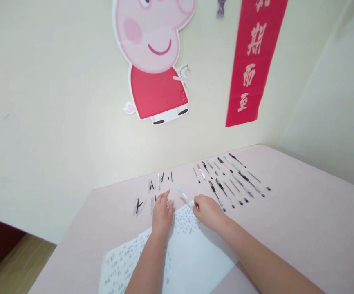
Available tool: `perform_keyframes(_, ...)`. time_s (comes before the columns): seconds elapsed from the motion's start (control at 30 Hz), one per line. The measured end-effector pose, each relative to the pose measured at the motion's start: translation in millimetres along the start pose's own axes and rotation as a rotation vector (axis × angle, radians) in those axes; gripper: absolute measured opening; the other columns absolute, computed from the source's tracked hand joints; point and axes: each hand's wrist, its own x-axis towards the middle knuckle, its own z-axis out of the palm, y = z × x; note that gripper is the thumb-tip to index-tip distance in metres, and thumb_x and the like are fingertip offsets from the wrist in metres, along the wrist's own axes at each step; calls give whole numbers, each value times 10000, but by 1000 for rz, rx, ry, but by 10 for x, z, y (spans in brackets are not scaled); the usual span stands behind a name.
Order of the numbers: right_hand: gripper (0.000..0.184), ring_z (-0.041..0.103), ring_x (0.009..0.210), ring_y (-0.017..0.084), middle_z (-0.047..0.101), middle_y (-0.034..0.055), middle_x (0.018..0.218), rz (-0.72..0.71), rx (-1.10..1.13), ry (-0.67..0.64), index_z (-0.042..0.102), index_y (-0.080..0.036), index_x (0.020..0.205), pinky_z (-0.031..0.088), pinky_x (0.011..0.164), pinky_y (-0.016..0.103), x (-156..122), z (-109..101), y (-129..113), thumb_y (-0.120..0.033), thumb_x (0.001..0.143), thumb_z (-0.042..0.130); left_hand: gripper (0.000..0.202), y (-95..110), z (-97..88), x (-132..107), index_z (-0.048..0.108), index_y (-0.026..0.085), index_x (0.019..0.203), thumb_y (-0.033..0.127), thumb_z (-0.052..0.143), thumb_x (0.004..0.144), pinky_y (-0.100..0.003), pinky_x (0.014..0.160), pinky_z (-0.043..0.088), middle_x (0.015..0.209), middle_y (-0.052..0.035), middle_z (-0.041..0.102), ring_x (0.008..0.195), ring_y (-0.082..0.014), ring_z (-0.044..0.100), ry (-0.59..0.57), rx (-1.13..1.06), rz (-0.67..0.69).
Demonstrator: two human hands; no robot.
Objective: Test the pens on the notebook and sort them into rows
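Observation:
My right hand (208,211) is closed around the lower end of a slim pen (184,196) with a light blue end and a pale barrel. The pen slants up and to the left over the pink table. To its left, my left hand (162,213) hovers or rests with fingers stretched forward, apart from the pen; I see nothing in it. Beneath both forearms lie a mostly blank paper (200,261) with small marks near its top and a handwritten sheet (120,265). Small pen parts (137,206) lie just beyond my left hand, some partly hidden by it.
Several pens and refills (220,192) lie in two slanted rows at the right of the table (302,228). More short dark and clear pieces (151,185) lie at the back left. Behind the table stands a wall with a cartoon pig cutout (158,92) and a red banner (252,69).

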Motion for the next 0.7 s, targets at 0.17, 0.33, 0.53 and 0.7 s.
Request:
perform_keyframes(0.17,184,619,808,220,675,133,872,160,-77,-73,634,-123,857,357,632,269,67,-164,285,-175,808,464,411,-12,9,-4,470,217,1234,197,473,823,-364,833,486,1141,-83,531,1005,-194,540,-47,0,-32)
perform_keyframes(0.33,202,632,865,248,677,163,928,246,-102,-154,655,-110,889,388,667,284,113,-139,441,-160,811,475,403,-13,5,-6,474,206,1226,197,471,823,-350,823,490,1145,-84,523,989,-187,549,-72,3,-37)
perform_keyframes(0.53,231,637,889,258,665,197,972,270,-128,-172,666,-94,912,416,698,296,126,-99,464,-96,789,471,386,-15,4,-19,502,204,1188,174,486,803,-345,810,494,1126,-71,545,888,-161,578,-88,-6,-38)
perform_keyframes(0.7,228,643,881,269,666,201,968,270,-137,-156,660,-82,911,431,688,305,109,-107,459,-76,784,472,338,-6,-5,-22,550,206,1115,156,497,785,-324,782,502,1029,-50,597,834,-150,588,-106,-18,-9)
